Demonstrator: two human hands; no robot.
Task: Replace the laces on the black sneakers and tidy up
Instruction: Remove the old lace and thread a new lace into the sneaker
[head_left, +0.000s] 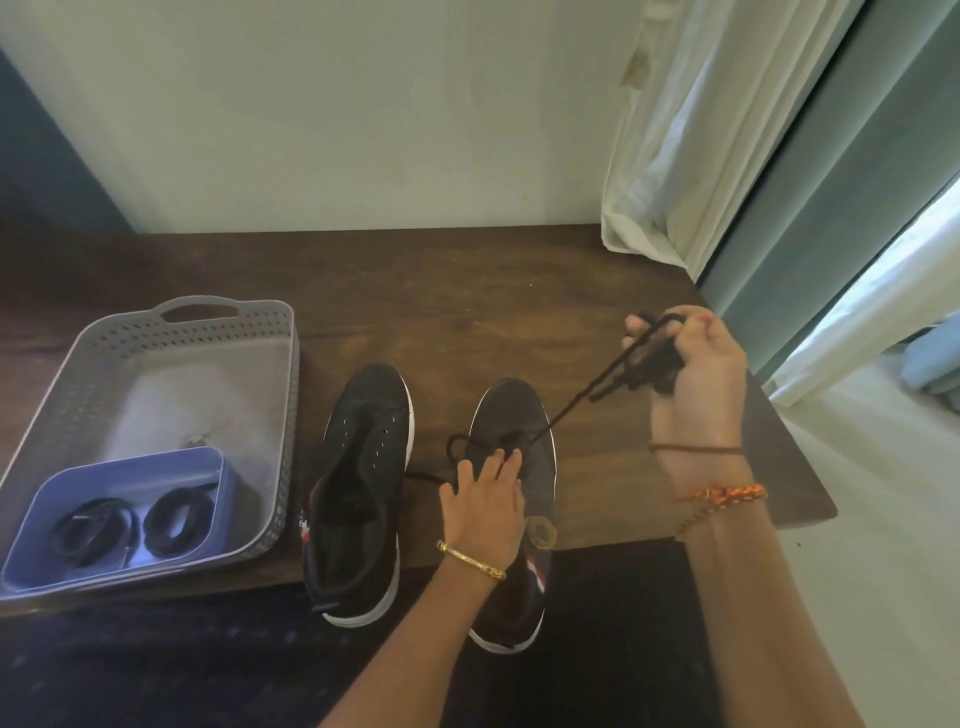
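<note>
Near the middle bottom, our left hand (485, 499) pressed flat on the right black sneaker (519, 467). Our right hand (685, 364), at the right, gripped its black lace (571, 405), pulled tight.

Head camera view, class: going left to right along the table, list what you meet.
Blue box holding two coiled laces, inside the grey basket → laceless sneaker → left hand on the second sneaker → right hand pulling the lace.
</note>
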